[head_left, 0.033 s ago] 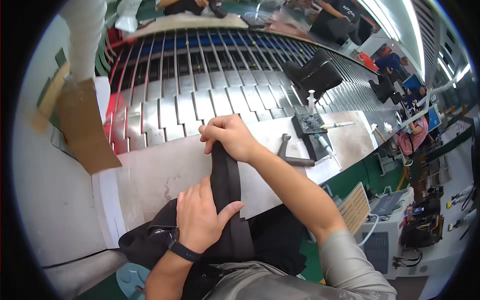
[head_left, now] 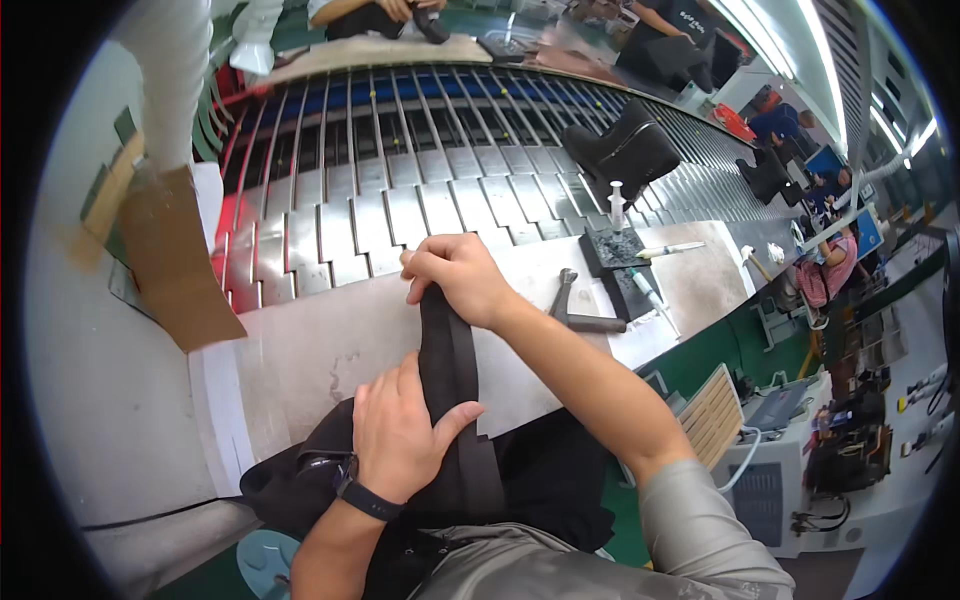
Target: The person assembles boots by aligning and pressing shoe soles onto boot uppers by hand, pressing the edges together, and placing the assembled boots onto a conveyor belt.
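Note:
A black boot (head_left: 436, 350) with a tall shaft lies across my lap, leaning on the edge of the pale worktop. My right hand (head_left: 462, 278) pinches the far top end of the shaft, its fingers curled over the edge. Against the near part of the shaft my left hand (head_left: 400, 430) lies flat, fingers stretched and thumb spread across the dark material. A black band circles my left wrist. What the right fingertips press on is partly hidden by the hand.
On the worktop (head_left: 290, 350) lie a hammer-like tool (head_left: 590, 322) and a dark block (head_left: 618, 250) with a syringe (head_left: 617, 203) and slim applicators. Beyond runs a slatted metal conveyor (head_left: 400, 205) carrying another black boot (head_left: 625, 150). Brown cardboard (head_left: 180, 265) stands left. Other people work farther off.

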`<state>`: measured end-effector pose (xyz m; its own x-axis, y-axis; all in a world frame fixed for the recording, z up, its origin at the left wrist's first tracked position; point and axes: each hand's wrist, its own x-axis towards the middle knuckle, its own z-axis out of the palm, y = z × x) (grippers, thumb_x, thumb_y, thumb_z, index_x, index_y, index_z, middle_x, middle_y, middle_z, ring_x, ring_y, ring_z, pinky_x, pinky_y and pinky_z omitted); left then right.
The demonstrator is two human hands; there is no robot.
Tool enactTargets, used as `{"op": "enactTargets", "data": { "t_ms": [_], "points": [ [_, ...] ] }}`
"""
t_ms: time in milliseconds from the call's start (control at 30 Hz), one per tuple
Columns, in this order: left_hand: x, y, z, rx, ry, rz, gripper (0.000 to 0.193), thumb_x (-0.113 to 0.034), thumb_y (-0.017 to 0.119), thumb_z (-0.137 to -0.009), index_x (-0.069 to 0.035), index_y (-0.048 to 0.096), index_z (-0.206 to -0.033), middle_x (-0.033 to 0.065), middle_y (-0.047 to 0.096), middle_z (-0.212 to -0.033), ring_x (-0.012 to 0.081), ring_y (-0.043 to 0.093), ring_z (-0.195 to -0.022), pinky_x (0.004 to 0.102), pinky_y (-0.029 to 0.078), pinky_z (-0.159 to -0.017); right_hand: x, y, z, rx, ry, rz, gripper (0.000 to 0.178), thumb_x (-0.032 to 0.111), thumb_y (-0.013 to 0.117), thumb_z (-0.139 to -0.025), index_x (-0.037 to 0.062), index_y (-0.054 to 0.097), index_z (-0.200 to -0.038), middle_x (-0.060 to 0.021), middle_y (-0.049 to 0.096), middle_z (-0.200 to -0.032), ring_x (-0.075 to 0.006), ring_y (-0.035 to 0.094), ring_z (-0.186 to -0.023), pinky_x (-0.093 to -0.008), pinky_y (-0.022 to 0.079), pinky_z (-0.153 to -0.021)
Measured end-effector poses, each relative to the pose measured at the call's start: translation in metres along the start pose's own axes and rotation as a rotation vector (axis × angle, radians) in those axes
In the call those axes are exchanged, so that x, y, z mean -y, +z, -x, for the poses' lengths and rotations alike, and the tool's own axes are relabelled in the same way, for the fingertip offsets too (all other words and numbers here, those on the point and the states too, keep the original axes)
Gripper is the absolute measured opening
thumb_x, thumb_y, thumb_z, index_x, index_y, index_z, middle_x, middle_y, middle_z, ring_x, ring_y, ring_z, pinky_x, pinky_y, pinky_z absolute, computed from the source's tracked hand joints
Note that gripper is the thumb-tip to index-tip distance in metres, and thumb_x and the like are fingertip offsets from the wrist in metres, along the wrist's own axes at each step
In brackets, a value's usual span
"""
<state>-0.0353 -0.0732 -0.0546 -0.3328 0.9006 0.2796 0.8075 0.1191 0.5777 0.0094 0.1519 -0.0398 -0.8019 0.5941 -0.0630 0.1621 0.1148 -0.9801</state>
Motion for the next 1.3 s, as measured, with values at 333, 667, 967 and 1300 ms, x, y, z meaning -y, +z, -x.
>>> {"op": "enactTargets", "data": {
  "t_ms": [333,667,967,1300],
  "points": [
    [0.033,-0.059,-0.003,0.488,0.029,0.219,0.089,-0.046,0.091,-0.083,0.006,0.057,-0.146,0.0325,0.071,-0.122,0.0516,0.068,-0.117,0.0512,0.055,-0.101,-0.04,0.013,0.178,-0.113,-0.116,0.16,0.05,0.034,0.067,-0.109,-0.0075,0.066,-0.138,-0.0262,0.075,-0.121,-0.0309,0.076,-0.109,-0.0383,0.061,-0.09],
    [-0.028,-0.058,-0.049,0.663,0.035,-0.129,0.081,-0.061,0.074,-0.099,0.018,0.06,-0.112,0.0406,0.067,-0.098,0.0539,0.069,-0.095,0.0517,0.055,-0.086,-0.042,-0.036,0.16,0.059,-0.033,0.0,0.046,0.034,0.059,-0.114,-0.0056,0.07,-0.094,-0.0035,0.062,-0.072,-0.0111,0.055,-0.072,-0.0339,0.049,-0.068],
    [-0.045,-0.053,-0.058,0.731,-0.112,-0.162,0.073,-0.053,0.071,-0.104,0.019,0.058,-0.113,0.0375,0.066,-0.091,0.0494,0.07,-0.09,0.0502,0.054,-0.081,-0.011,-0.045,0.153,0.212,0.052,0.384,0.045,0.031,0.067,-0.107,-0.0087,0.07,-0.087,-0.0259,0.063,-0.07,-0.0366,0.059,-0.062,-0.0475,0.05,-0.066],
    [-0.036,-0.052,-0.045,0.773,-0.136,-0.178,0.07,-0.039,0.072,-0.106,0.016,0.049,-0.143,0.038,0.066,-0.131,0.0489,0.067,-0.121,0.0482,0.051,-0.105,-0.027,-0.029,0.184,0.179,-0.016,0.349,0.045,0.035,0.074,-0.103,-0.0091,0.069,-0.105,-0.0295,0.07,-0.091,-0.0419,0.071,-0.087,-0.0505,0.054,-0.08]
  ]
}}
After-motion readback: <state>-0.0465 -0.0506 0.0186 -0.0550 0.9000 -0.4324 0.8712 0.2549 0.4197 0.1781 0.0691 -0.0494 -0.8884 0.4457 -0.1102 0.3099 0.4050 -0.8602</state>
